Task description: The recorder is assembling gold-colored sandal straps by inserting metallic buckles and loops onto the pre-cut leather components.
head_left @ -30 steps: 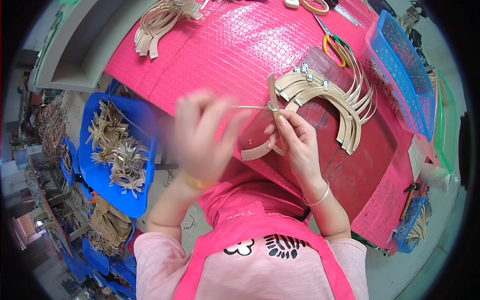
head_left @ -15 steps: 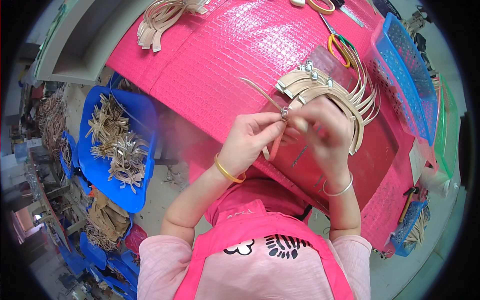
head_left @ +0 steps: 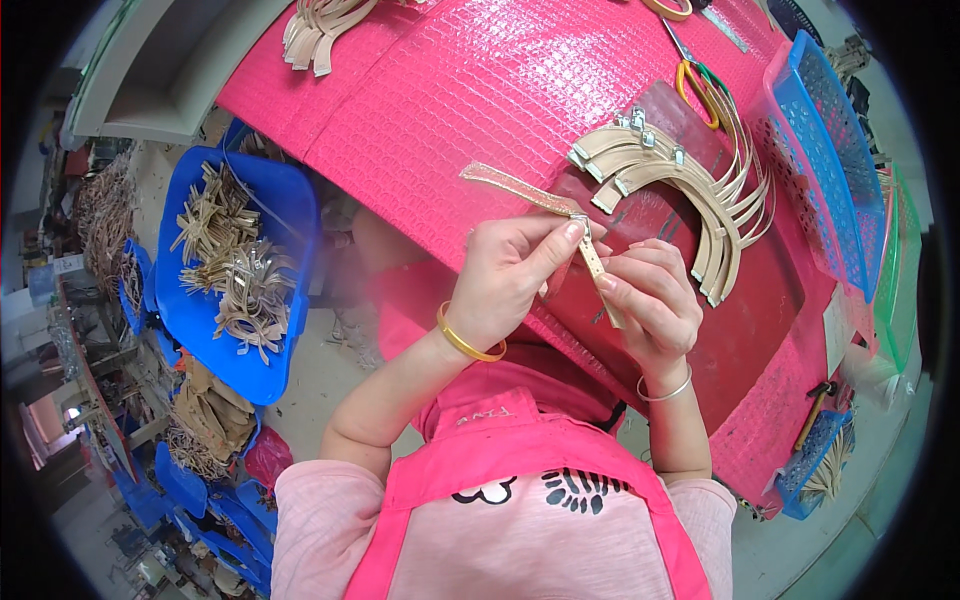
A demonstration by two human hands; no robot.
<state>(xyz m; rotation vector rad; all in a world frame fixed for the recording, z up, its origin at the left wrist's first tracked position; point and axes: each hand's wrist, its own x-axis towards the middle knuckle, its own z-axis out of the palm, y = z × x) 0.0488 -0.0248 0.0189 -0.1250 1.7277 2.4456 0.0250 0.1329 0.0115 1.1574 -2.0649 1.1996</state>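
Note:
A narrow beige strap (head_left: pixel 525 190) with a small metal buckle (head_left: pixel 580 218) is held between my two hands above the near edge of the table. My left hand (head_left: pixel 500 275) pinches it just beside the buckle, and its free tail points up and to the left. On the other side of the buckle, a part with small holes (head_left: pixel 592 262) runs down to my right hand (head_left: pixel 655 300), whose thumb and fingers close on its end. A fanned row of similar beige straps with buckles (head_left: pixel 690 190) lies just beyond my right hand on a dark red mat (head_left: pixel 740 340).
Yellow-handled scissors (head_left: pixel 697 92) lie behind the row of straps. Pink and blue plastic baskets (head_left: pixel 830 150) stand along the right edge. Another strap bundle (head_left: pixel 325 35) rests at the far left of the pink table (head_left: pixel 420 130). A blue bin (head_left: pixel 275 375) of strap bundles sits to the left.
My right hand has moved down and away from the buckle, now gripping the holed strap end. The strap now extends through the buckle toward that hand. The view has shifted slightly.

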